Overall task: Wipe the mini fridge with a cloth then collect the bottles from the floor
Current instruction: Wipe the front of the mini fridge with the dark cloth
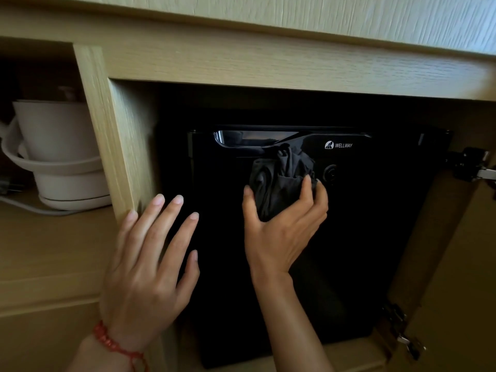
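Wiping: right hand (281, 226) is clenching the dark cloth (279, 178) against the mini fridge (349, 237) door.
Bracing: left hand (150, 259) is lying open, grasping nothing.
Technique: overlapping strokes, even pressure, is probably working best.

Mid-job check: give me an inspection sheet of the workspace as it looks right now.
Surface: black fridge door, shut, inside a wooden cabinet.
Job's things: dark cloth bunched against the door below the handle; bottles not seen.
Clutter: white kettle on the shelf to the left.
Hands: right hand grips the cloth; left hand open, fingers spread, by the cabinet post.
Cables: white cord beside the kettle.
Surroundings: cabinet door hinges at right.
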### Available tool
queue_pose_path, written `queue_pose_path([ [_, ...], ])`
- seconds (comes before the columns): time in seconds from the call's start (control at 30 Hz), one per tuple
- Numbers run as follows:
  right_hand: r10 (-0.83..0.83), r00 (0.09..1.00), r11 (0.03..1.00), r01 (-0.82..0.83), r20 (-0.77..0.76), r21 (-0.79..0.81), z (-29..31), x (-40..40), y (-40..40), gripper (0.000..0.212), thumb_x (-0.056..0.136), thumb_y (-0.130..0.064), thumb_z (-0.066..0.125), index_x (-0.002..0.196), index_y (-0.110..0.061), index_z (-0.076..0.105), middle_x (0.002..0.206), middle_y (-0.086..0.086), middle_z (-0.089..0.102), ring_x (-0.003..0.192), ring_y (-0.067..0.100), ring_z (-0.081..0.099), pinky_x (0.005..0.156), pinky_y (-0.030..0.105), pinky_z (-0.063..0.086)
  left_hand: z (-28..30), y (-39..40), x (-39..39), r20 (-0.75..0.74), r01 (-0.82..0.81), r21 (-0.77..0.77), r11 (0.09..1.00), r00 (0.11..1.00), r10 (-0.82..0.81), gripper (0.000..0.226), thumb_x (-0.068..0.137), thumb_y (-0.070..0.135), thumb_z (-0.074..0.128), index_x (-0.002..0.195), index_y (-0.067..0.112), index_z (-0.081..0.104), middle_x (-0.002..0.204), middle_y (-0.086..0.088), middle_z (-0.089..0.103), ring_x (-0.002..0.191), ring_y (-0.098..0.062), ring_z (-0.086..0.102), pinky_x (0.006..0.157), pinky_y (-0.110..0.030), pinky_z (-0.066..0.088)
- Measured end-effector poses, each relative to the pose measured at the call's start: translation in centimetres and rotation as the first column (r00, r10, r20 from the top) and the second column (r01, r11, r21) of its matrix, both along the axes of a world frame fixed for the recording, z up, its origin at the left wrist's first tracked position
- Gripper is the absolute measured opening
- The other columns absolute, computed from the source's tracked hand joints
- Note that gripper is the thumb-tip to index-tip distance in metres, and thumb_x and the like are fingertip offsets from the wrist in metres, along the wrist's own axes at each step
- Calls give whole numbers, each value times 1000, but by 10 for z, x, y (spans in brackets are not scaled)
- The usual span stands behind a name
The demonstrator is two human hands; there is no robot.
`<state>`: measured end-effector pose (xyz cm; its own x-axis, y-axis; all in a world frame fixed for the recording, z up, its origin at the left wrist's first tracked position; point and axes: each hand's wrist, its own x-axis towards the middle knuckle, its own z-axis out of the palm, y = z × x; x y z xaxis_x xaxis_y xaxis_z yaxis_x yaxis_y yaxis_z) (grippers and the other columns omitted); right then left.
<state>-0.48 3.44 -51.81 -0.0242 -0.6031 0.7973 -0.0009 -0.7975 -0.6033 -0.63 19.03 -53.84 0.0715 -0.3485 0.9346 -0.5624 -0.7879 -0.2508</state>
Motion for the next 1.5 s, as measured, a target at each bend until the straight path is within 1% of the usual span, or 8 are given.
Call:
queue_pose_path([
  [0.17,-27,998,999,25,50,40,5,5,-8,82,78,-58,54,129,4,37,128,27,44,110,23,35,95,19,18,0,0,0,3,5,-4,1000,1000,-5,37,88,17,49,122,4,56,132,-19,49,128,-33,40,113,-43,22],
  [0.33,-6,997,995,14,-79,102,-41,-7,-22,80,86,-57,42,132,7,32,132,32,39,115,33,34,98,40,31,0,1,0,-1,4,4,1000,1000,-4,38,87,17,50,123,4,54,133,-19,48,128,-33,40,114,-44,22],
  [0.63,-54,997,980,43,52,196,-16,1,-26,74,88,-49,42,133,8,31,138,28,35,111,27,32,96,32,25,-2,2,1,0,0,14,1000,1000,0,40,87,17,50,125,4,54,135,-19,48,130,-34,38,115,-44,18],
  [0.77,-45,999,988,43,8,147,-18,-3,-36,73,89,-50,40,135,7,30,142,25,33,116,35,41,100,38,31,-3,2,2,10,-3,23,1000,1000,3,40,86,17,51,124,3,54,134,-20,49,129,-35,39,114,-45,19],
  [1.0,70,997,995,-71,12,74,-29,-14,-47,72,91,-43,41,141,5,19,148,22,29,129,21,26,109,12,10,-2,-1,2,12,-22,20,1000,1000,22,40,86,17,51,122,3,55,132,-22,51,127,-36,41,113,-47,21],
  [1.13,167,982,983,-173,91,57,-26,-10,-37,71,92,-44,40,139,6,24,146,23,33,132,16,26,109,11,13,-2,-2,2,9,-28,15,1000,1000,28,40,86,17,50,123,3,55,132,-21,51,127,-36,41,113,-47,20],
  [1.33,254,966,958,-244,50,-147,-24,3,-3,63,93,-34,42,143,-15,10,150,11,19,140,24,23,114,34,22,-1,-3,0,1,-21,8,1000,1000,21,40,86,17,52,123,4,55,135,-19,47,129,-34,38,115,-44,18],
  [1.5,187,982,956,-182,-1,-229,-28,4,-11,55,96,-35,38,137,-2,24,147,13,21,140,25,23,111,43,29,-1,-1,0,-3,-22,15,1000,1000,22,40,85,17,53,122,3,56,134,-19,48,129,-33,39,115,-44,19],
])
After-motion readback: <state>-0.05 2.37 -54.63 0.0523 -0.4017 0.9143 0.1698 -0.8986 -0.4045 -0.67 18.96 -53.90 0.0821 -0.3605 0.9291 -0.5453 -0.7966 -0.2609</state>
